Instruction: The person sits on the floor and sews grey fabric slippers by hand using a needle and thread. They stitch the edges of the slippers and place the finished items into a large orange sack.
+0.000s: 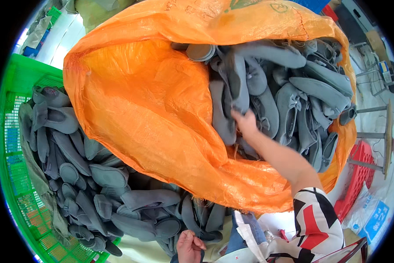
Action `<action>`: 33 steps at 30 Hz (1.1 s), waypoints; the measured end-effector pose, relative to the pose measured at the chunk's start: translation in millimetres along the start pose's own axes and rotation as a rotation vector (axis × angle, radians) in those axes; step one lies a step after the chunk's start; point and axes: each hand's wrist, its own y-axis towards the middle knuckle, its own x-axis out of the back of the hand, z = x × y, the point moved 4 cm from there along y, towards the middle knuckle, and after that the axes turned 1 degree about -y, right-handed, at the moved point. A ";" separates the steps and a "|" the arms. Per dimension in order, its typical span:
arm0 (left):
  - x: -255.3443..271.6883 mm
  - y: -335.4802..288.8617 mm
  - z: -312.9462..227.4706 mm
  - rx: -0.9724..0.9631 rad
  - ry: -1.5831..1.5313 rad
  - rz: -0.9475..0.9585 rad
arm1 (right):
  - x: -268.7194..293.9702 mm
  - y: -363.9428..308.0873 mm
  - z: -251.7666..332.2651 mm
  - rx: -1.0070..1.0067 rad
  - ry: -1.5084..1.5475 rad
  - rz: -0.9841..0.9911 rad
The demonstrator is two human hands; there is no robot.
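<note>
A large orange woven sack (148, 92) lies wide open, with many grey cloth shoes (319, 94) heaped in its right part. My right hand (246, 123) reaches into it, fingers closed round the near end of a grey shoe (238, 81). That shoe points away from me, among the others. Low in the view is my left hand (190, 246), its fingers curled together beside another heap of grey shoes (148, 219). Whatever the left fingers pinch, if anything, is too small to make out.
A green plastic basket (19, 175) on the left holds the second heap, partly lined with grey cloth. To the right are a red plastic crate (357, 175), a metal-legged stand (387, 136) and a white-and-blue bag (372, 219). The sack's rim overhangs the basket.
</note>
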 end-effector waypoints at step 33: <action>11.4 -2.0 -1.4 0.159 -0.178 0.092 | 27.3 134.4 349.9 0.716 -0.163 -0.073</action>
